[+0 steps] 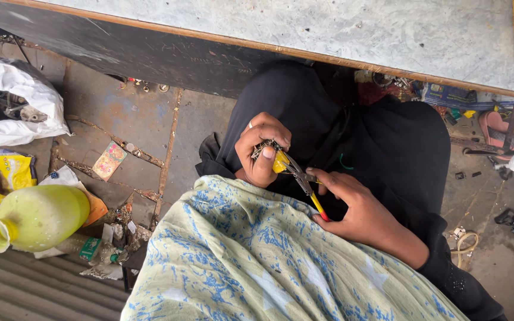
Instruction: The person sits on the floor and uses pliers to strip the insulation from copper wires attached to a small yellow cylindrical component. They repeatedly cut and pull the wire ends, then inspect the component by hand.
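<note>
left hand point(263, 148) pinching a small metal piece point(264, 147) over my lap, near centre | right hand point(358, 208) closed round the pliers point(295, 172) biting it | my worry: jaws slip, piece drops onto the littered floor point(138, 119) | fingertips sit close, could get nipped

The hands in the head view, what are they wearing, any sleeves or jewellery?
Both hands are bare, with no gloves. The left hand has a thin silver-coloured ring on one finger; its arm is mostly hidden by a pale green cloth with blue print. The right hand shows no ring, and a black sleeve with small dark beading covers its forearm to the wrist.
</note>
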